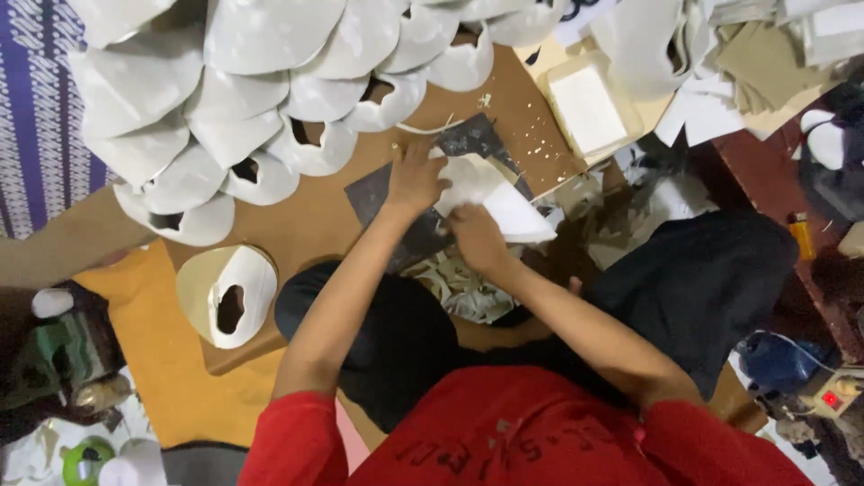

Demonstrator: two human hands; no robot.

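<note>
My left hand [414, 175] presses flat on a white piece of sheet material [490, 193] that lies on a dark cutting mat [378, 198]. My right hand [475, 236] grips the near edge of the same white piece, fingers closed on it; whether it also holds a tool is hidden. The mat rests on a brown board [297, 225]. White offcuts [463, 288] lie in a heap just below my hands, over my dark trousers.
A big overlapping pile of white cut-out shapes [252, 81] fills the upper left. One cream and white cut piece [229, 292] lies alone at left. A shallow tray with white sheets [589, 108], beige paper [765, 63], a lighter [801, 236] and a power strip [832, 396] sit right.
</note>
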